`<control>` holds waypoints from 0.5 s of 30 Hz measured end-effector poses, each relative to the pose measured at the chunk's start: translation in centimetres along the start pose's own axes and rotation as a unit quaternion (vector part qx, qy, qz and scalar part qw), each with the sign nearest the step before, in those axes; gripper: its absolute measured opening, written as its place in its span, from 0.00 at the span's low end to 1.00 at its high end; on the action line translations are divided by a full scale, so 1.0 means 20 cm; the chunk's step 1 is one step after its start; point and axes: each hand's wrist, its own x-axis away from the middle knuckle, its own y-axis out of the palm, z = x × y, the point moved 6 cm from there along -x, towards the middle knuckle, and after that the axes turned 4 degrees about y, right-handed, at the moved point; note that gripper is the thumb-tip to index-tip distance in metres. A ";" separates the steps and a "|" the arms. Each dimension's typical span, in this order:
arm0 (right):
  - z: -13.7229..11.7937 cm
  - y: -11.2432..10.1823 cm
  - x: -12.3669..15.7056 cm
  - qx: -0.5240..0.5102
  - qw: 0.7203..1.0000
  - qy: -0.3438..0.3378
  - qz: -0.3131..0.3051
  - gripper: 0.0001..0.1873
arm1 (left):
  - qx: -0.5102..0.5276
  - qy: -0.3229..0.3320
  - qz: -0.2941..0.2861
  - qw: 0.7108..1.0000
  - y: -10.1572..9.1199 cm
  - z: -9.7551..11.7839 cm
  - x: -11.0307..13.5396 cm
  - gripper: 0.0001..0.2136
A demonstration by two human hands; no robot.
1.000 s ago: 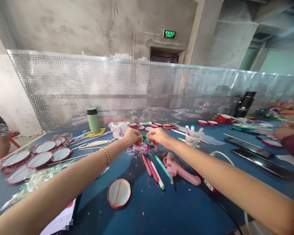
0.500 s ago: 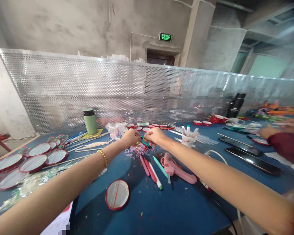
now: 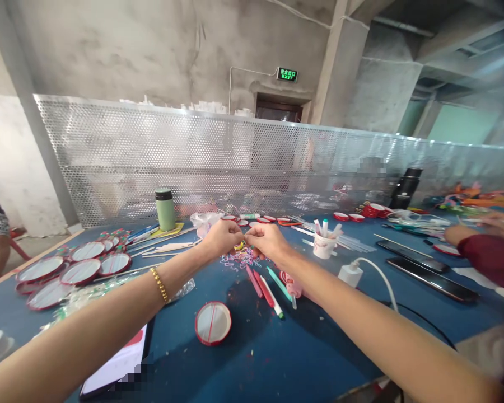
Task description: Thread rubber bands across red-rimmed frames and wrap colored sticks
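My left hand (image 3: 224, 237), below a gold bead bracelet (image 3: 159, 284), has its fingertips pinched together. My right hand (image 3: 270, 240) faces it in the same pinch, and the fingertips nearly meet. A small yellow bit (image 3: 239, 245) shows between them; what each hand grips is too small to make out. Beneath both hands lies a loose pile of small pink, purple and white loops (image 3: 237, 261). Nearer to me are pink and red pens (image 3: 264, 288), a teal pen (image 3: 280, 284) and a pink glue gun (image 3: 293, 287), mostly hidden under my right forearm. A red-rimmed round disc (image 3: 213, 323) lies in front.
More red-rimmed discs (image 3: 80, 272) are stacked at left, near a green bottle (image 3: 165, 211). A paper cup (image 3: 324, 245) with pens, a white charger (image 3: 350, 274) and two phones (image 3: 432, 279) stand or lie at right. A co-worker's sleeve (image 3: 487, 254) reaches in. A perforated metal screen (image 3: 193, 162) borders the back.
My hands have come closer together, fingertip to fingertip. My right forearm now covers most of the glue gun. The whole view has shifted slightly, uncovering the white charger.
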 end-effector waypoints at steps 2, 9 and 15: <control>-0.03 0.01 0.03 -0.011 1.000 -0.005 0.002 0.08 | 0.008 0.001 -0.010 1.000 0.00 0.00 0.03 0.07; -0.03 0.08 0.16 -0.111 0.994 -0.007 -0.006 0.09 | 0.002 0.036 -0.003 0.999 -0.02 -0.01 0.12 0.05; 0.06 0.15 0.19 -0.393 0.915 0.022 -0.091 0.14 | -0.029 0.021 -0.096 0.995 -0.01 0.02 0.11 0.05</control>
